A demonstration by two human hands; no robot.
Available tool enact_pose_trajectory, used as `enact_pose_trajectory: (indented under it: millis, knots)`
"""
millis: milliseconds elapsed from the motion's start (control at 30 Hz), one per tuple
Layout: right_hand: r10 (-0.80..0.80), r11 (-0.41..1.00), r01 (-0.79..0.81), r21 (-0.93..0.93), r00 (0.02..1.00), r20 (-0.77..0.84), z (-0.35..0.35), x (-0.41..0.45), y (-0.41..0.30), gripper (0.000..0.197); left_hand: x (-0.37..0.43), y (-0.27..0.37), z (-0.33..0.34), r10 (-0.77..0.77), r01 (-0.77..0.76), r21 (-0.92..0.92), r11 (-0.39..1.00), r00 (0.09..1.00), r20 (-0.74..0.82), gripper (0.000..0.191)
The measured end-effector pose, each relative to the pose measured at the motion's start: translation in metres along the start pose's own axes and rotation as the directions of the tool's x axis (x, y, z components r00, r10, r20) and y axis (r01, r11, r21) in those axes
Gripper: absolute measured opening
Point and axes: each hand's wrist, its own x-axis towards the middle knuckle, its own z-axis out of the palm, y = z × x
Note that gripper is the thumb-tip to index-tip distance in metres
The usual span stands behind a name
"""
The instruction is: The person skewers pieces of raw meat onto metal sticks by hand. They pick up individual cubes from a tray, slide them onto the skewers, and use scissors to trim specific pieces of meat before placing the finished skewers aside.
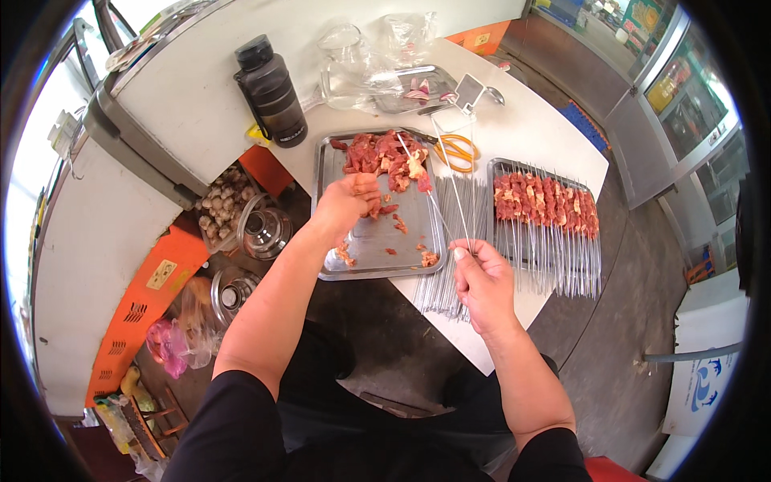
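Note:
My left hand (351, 202) is over the metal tray (379, 265) of raw meat pieces (368, 153), its fingers bent at small pieces; whether it grips one is hidden. My right hand (482, 280) holds the lower ends of metal skewers. One of them carries a few meat pieces (420, 172) near its upper part, above the tray. Under and beside the right hand lies a thick layer of bare metal skewers (443, 289) on the white table. Right of them, a second metal tray (503, 259) bears a row of meat-loaded skewers (545, 202), their bare ends towards me.
Orange-handled scissors (459, 152) lie behind the meat tray. A dark water bottle (274, 93), a clear plastic jug (343, 72) and a metal tray with onion pieces (415, 90) stand farther back. A small framed panel (469, 91) rises near the scissors. Garlic bulbs (226, 202) sit lower left.

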Motion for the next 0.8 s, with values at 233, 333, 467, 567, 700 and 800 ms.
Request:
enact_pose_trajectory:
  millis: [233,333,467,567,700,800]
  knots:
    - [0.005,0.998,-0.007,-0.062,1.0,-0.021,-0.009,-0.003,-0.002,0.016,-0.008,0.02,0.001,0.265,-0.204,0.875,0.44,0.96,0.091,0.033]
    - [-0.043,0.998,0.042,-0.038,0.999,-0.021,-0.013,-0.002,-0.001,0.015,-0.006,0.022,-0.007,0.406,-0.367,0.91,0.193,0.875,0.266,0.029]
    - [-0.049,0.998,0.048,-0.041,0.999,-0.023,-0.015,-0.004,-0.002,0.015,-0.008,0.01,0.007,0.453,-0.564,0.825,0.031,0.744,0.492,0.024]
    - [-0.073,0.995,0.073,-0.067,0.997,0.002,-0.015,-0.005,-0.001,0.015,-0.008,-0.005,0.022,0.42,-0.379,0.921,-0.094,0.823,0.381,0.021]
    - [-0.093,0.992,0.092,-0.085,0.996,-0.006,-0.017,-0.005,-0.001,0.015,-0.01,0.008,0.032,0.16,-0.335,0.941,-0.043,0.928,0.338,0.029]
    - [-0.055,0.997,0.055,-0.048,0.998,0.004,-0.02,-0.009,-0.007,0.015,-0.018,0.023,0.031,0.341,-0.465,0.854,0.233,0.862,0.376,0.024]
